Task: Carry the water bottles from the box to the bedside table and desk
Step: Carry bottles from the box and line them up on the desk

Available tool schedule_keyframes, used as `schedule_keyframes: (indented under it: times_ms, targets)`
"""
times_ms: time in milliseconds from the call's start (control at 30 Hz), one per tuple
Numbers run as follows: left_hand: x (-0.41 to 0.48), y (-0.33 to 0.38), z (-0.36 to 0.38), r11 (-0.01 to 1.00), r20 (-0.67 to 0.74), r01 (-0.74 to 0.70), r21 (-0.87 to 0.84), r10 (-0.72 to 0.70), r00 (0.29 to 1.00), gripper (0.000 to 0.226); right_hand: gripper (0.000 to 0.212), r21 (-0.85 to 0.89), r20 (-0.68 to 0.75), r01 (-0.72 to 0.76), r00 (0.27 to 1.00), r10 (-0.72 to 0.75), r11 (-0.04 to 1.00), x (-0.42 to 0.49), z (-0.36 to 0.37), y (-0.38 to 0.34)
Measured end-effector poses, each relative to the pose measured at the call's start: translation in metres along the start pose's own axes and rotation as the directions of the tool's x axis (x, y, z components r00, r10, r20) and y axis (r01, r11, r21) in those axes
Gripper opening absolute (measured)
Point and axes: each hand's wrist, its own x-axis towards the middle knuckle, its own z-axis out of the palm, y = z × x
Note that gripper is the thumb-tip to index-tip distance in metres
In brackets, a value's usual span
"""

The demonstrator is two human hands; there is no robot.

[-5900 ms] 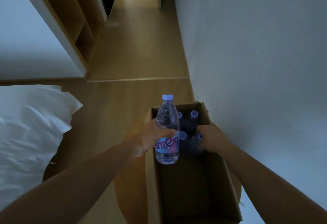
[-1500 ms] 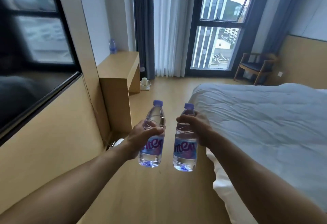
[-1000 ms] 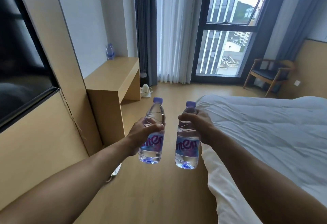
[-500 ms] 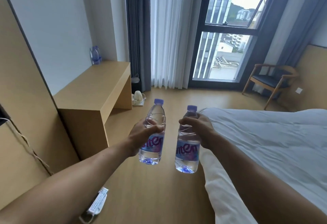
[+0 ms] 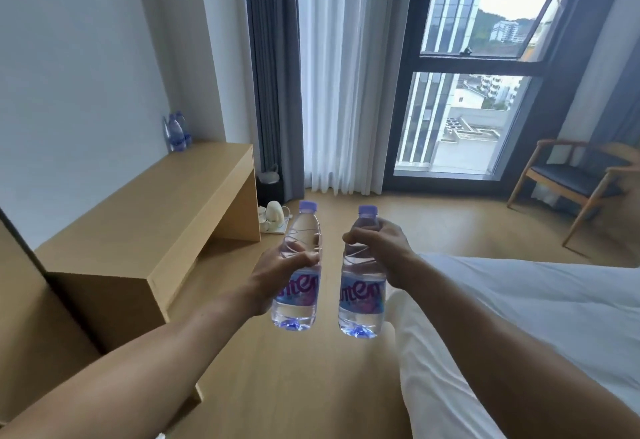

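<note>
Transit step: left hand (image 5: 277, 270) curled round left bottle (image 5: 298, 291), right hand (image 5: 377, 248) round right bottle (image 5: 362, 294), both upright beside the desk (image 5: 166, 216); next, probably, standing one on it.

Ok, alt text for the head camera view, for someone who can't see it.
Two upright purple-capped water bottles held out in front: the left bottle in the left hand, the right bottle in the right hand. A wooden desk on the left carries more bottles at its far end; a white bed lies right, a chair by the window.
</note>
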Motion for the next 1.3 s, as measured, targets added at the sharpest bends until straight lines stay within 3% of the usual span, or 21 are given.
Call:
schedule_keyframes:
  times_ms: [133, 433, 733, 800, 900, 1033, 1233, 1300]
  targets:
    - [0.057, 0.019, 0.009, 0.999, -0.058, -0.034, -0.014, 0.034, 0.998, 0.038, 0.017, -0.026, 0.02, 0.009, 1.0, -0.008, 1.0, 0.07, -0.022, -0.015]
    - [0.21, 0.022, -0.034, 0.999, -0.157, 0.012, -0.037, -0.018, 0.987, 0.07, 0.018, -0.042, 0.059, -0.008, 0.998, 0.01, 0.999, 0.239, -0.015, -0.028]
    - [0.36, 0.041, -0.105, 0.999, -0.199, 0.0, -0.053, -0.011, 0.98, 0.058, 0.022, -0.089, 0.032, 0.017, 0.999, -0.014, 0.996, 0.412, 0.016, -0.061]
    - [0.39, 0.044, -0.121, 0.998, -0.213, 0.001, -0.06, -0.014, 0.977, 0.067, 0.022, -0.077, 0.042, 0.013, 0.999, -0.009, 0.997, 0.447, 0.022, -0.067]
    - [0.435, 0.047, -0.141, 0.997, -0.242, 0.021, -0.068, -0.036, 0.97, 0.079, 0.023, -0.093, 0.082, 0.012, 0.997, -0.005, 0.996, 0.5, 0.033, -0.072]
    - [0.501, 0.049, -0.167, 0.997, -0.299, 0.028, -0.076, -0.049, 0.953, 0.077, 0.025, -0.082, 0.148, 0.01, 0.989, 0.002, 0.997, 0.584, 0.05, -0.073]
    - [0.591, 0.059, -0.211, 0.996, -0.41, 0.025, -0.09, -0.06, 0.91, 0.068, 0.044, -0.11, 0.298, 0.021, 0.955, 0.013, 0.994, 0.71, 0.084, -0.096]
    - [0.615, 0.063, -0.23, 0.994, -0.448, 0.019, -0.106, -0.065, 0.892, 0.073, 0.04, -0.111, 0.349, 0.043, 0.937, -0.002, 0.993, 0.746, 0.101, -0.105]
